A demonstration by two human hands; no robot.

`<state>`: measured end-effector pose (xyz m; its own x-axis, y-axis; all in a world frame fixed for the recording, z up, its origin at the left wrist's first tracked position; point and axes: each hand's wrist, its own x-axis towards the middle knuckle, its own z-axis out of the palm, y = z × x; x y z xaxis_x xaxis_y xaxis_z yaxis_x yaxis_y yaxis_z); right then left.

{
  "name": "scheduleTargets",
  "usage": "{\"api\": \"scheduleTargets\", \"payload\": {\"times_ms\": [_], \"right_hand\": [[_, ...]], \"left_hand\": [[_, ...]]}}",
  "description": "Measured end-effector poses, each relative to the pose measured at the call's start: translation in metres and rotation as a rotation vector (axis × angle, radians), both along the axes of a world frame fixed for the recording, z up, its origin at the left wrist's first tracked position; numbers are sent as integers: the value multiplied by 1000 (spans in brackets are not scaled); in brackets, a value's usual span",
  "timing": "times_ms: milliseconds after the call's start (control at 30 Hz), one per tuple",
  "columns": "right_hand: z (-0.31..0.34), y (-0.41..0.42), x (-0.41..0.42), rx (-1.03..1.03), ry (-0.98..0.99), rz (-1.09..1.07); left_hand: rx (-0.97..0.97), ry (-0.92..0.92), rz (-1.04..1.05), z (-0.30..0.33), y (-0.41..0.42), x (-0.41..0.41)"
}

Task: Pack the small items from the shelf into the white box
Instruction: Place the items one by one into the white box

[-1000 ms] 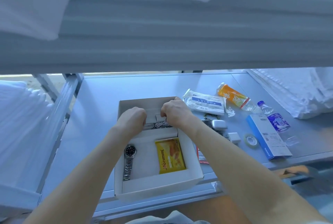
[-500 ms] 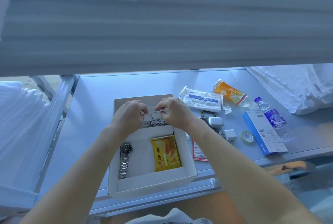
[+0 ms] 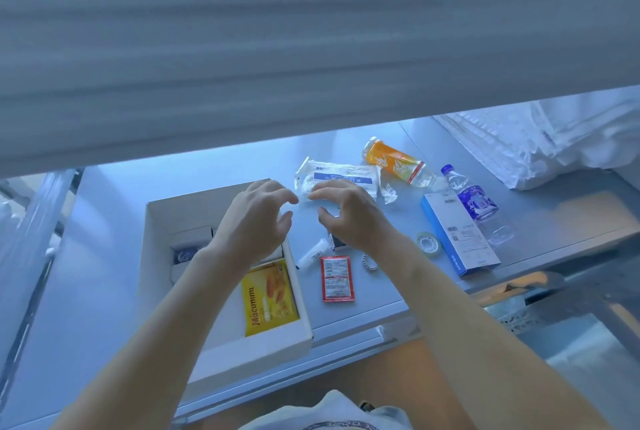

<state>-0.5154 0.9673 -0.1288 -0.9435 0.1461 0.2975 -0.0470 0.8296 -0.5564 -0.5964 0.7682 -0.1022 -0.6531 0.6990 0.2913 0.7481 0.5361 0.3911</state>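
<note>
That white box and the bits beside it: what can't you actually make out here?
- Head view: the white box floor on the left, hidden by the left hand and forearm.
- Head view: a small dark thing beside the white tube, mostly under the right hand.
- Head view: print on the red packet, too small to read.
- Head view: whatever lies further back on the shelf, cut off by the blurred board above.

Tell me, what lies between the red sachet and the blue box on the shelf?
A small silver ring lies between the red sachet and the blue box, partly under the right forearm in the head view.
</note>
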Motion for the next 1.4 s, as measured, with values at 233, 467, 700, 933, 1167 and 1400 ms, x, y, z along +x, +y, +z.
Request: {"api": "scheduleTargets", "payload": {"times_ms": [233,467,700,933,1167,1400], "right_hand": [[-16,69,42,-22,-90,-116],[-39,111,58,-52,-179,-102],[-65,118,52,-100,-211,19],[-78,126,47,-72,-240,155],[-80,140,50,-37,-257,217],[-80,150,51,-29,-235,218]], "left_hand": [[-71,-25,-35,-11,53,26],[-128,-98,-4,-27,91,57],[-363,-169,282,-56,119,105],[-451,-266,480,-95,125,109],[-398,-288,593,-127,119,103],[-375,-278,667,-125,119,92]]}}
